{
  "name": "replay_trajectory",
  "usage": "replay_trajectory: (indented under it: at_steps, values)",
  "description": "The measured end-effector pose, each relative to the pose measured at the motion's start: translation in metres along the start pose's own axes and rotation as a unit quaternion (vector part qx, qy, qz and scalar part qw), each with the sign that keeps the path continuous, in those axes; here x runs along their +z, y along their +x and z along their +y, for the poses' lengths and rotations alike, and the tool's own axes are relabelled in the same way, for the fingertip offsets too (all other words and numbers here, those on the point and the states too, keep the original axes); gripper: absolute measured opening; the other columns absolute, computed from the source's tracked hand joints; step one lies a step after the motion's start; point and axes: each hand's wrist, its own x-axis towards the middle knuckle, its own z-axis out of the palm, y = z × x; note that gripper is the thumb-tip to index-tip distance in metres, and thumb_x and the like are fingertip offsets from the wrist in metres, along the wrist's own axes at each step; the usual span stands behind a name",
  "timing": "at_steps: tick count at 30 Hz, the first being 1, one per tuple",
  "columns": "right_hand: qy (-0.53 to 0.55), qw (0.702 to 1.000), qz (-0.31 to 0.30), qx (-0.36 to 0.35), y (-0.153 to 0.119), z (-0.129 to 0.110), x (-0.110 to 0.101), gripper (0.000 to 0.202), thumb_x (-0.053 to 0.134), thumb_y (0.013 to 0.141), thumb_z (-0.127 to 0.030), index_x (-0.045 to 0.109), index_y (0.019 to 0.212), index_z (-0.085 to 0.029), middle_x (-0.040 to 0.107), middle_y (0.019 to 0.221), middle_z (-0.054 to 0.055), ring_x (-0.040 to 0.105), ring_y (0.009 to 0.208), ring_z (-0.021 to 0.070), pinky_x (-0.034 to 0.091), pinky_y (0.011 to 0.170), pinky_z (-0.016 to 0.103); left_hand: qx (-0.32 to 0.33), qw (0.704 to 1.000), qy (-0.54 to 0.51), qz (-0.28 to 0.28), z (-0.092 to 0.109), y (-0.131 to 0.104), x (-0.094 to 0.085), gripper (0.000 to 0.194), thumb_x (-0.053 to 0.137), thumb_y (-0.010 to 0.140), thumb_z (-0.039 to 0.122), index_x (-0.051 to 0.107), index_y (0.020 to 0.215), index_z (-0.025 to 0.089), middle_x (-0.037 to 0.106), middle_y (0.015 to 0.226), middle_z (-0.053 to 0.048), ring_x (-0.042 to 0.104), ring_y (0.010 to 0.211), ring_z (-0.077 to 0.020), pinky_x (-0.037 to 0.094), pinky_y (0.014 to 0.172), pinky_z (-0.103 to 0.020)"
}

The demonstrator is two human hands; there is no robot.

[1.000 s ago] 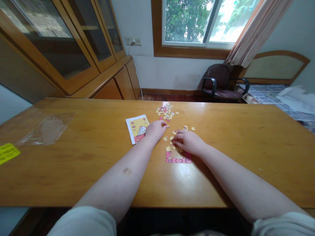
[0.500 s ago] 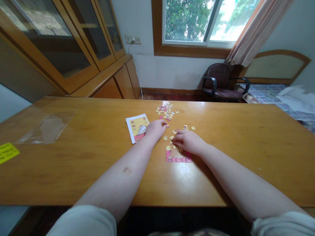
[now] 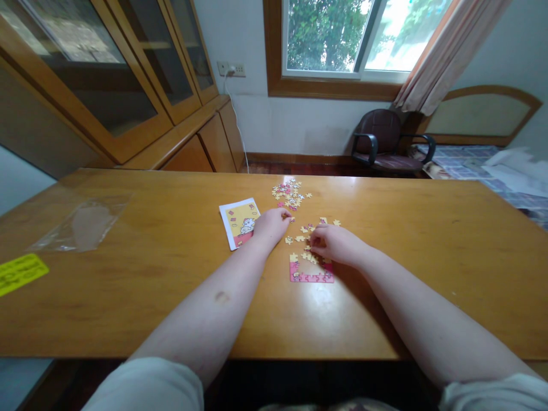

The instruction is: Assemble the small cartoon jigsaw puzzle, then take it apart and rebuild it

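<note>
A partly joined puzzle border [image 3: 311,278], pink with some yellow, lies near the middle of the wooden table. Loose yellow pieces [image 3: 300,238] are scattered above and inside it. My right hand [image 3: 331,242] is over these pieces, its fingers curled together at a small piece by the fingertips. My left hand [image 3: 272,224] pinches a small puzzle piece [image 3: 291,220] between thumb and fingers, beside the reference picture [image 3: 243,224], and covers its right edge. Farther back sits a pile of loose pieces [image 3: 289,193], yellow, pink and white.
On the table's left side lie a clear plastic bag [image 3: 89,224] and a yellow label [image 3: 22,274]. Behind the table are a wooden cabinet [image 3: 188,125] at the left and a dark chair [image 3: 382,140] at the right.
My right hand has shifted right, uncovering several yellow pieces. My left hand has stayed almost still. The yellow label shows more at the left edge.
</note>
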Motion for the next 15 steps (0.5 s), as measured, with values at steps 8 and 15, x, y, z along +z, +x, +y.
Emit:
replay_trajectory:
  at_steps: [8, 15]
  values:
    - [0.079, 0.975, 0.157, 0.137, 0.002, 0.031, -0.011, 0.011, 0.061, 0.078, -0.026, 0.069, 0.081, -0.019, 0.064, 0.066, 0.000, 0.053, 0.059, 0.0133, 0.039, 0.059, 0.024, -0.002, 1.000, -0.004, -0.004, 0.003, -0.001, -0.001, 0.023, 0.055, 0.086, 0.038, 0.072, 0.100, 0.030, 0.073, 0.102, -0.002, 0.066, 0.093, -0.0240, 0.049, 0.079, -0.033]
    - [0.073, 0.947, 0.220, 0.224, 0.010, 0.072, -0.009, 0.015, 0.064, 0.077, -0.030, 0.072, 0.081, -0.018, 0.066, 0.068, 0.004, 0.057, 0.063, 0.0167, 0.043, 0.064, 0.028, -0.003, 1.000, -0.008, -0.006, 0.003, -0.002, -0.003, 0.023, 0.055, 0.086, 0.037, 0.072, 0.101, 0.029, 0.073, 0.103, -0.002, 0.065, 0.094, -0.0235, 0.049, 0.080, -0.032]
